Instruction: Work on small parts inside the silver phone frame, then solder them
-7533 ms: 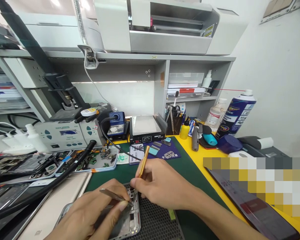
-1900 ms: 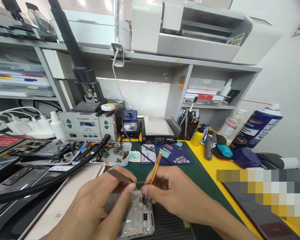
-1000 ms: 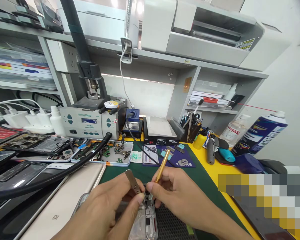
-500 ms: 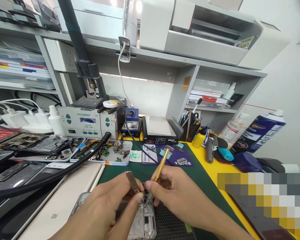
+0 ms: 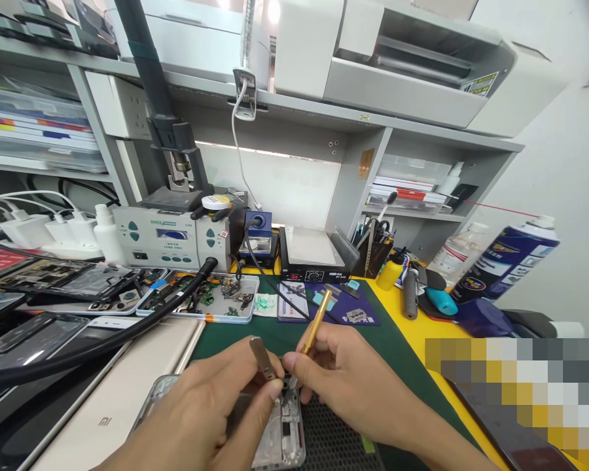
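There are 2 hands (image 5: 334, 373); 2 held tools (image 5: 318, 320). There is also 1 hot plate (image 5: 312, 247); 1 spray can (image 5: 510, 261); 1 yellow bottle (image 5: 391, 273).

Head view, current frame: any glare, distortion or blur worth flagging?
Head view: bright spot blown out near the top; glare streaking the glossy phone panel at left. Head view, right side: spray can leans outward, likely wide-angle stretch; mosaic patch hides detail below. Head view, centre: tips of the tweezers and gold-handled tool too small and soft to resolve.
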`<state>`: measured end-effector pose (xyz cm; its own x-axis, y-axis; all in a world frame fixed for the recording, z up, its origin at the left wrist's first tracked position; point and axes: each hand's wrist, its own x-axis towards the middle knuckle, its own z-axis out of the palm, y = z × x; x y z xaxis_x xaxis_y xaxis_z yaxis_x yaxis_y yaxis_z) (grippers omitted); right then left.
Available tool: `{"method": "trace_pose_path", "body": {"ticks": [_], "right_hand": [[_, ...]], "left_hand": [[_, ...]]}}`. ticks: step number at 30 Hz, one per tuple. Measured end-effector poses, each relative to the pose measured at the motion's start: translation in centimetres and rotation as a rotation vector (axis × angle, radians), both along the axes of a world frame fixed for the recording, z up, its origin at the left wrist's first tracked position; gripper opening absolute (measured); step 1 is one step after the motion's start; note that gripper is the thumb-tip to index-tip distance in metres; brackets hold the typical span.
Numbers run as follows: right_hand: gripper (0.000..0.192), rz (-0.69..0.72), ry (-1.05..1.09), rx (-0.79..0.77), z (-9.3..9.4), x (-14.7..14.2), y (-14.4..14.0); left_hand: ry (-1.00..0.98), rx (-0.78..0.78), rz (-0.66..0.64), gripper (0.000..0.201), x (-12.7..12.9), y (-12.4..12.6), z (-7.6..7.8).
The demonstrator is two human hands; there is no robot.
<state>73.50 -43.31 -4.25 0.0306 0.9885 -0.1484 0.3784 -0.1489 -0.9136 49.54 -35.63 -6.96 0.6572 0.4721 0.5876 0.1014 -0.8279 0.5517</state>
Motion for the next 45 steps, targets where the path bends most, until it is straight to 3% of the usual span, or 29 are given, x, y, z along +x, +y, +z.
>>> {"method": "trace_pose_path", "body": {"ticks": [7,19,26,35,45], "right_hand": [[0.023,-0.038,-0.103,0.025,0.5,0.0,-0.2],[0.019,0.045,-0.133,0.032,1.1,0.1,-0.8],[0.026,0.119,-0.161,0.096,1.6,0.1,-1.3],[0.028,0.146,-0.223,0.186,1.6,0.0,-1.1],[0.024,0.104,-0.217,0.118,1.7,-0.3,-1.2]], "left_hand": [[-0.103,0.019,0.007,0.021,0.8,0.1,-1.7],[-0.055,-0.059,0.036,0.024,0.8,0.0,-2.0],[-0.035,-0.099,0.121,0.041,2.7,-0.7,-0.5],[0.023,-0.078,0.032,0.031,0.9,-0.1,0.0],[-0.040,-0.005,0.028,0.025,1.0,-0.3,0.8]]}}
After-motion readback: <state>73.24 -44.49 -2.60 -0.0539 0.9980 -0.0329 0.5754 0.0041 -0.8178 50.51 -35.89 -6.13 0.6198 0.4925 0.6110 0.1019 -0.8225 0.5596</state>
